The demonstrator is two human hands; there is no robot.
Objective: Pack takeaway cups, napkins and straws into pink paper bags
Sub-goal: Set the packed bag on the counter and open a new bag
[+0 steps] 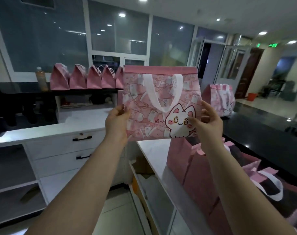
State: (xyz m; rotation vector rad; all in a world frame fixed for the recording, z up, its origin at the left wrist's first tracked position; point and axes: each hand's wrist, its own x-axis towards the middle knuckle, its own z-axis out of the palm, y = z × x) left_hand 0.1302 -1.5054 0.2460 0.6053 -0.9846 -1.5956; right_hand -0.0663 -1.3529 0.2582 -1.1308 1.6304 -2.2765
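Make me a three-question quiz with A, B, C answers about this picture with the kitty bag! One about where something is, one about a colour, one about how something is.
1. Where is the bottle?
A) left of the row of pink bags on the dark shelf
B) in a drawer
C) on the floor

2. What colour is the cat bag handle?
A) green
B) white
C) black

3. How is the cat bag?
A) lying in a drawer
B) standing full of cups
C) held up flat by both hands

Answers:
1 A, the bottle stands beside the leftmost bag of the row.
2 B, the handle loop is white.
3 C, the left hand and right hand pinch its side edges in the air.
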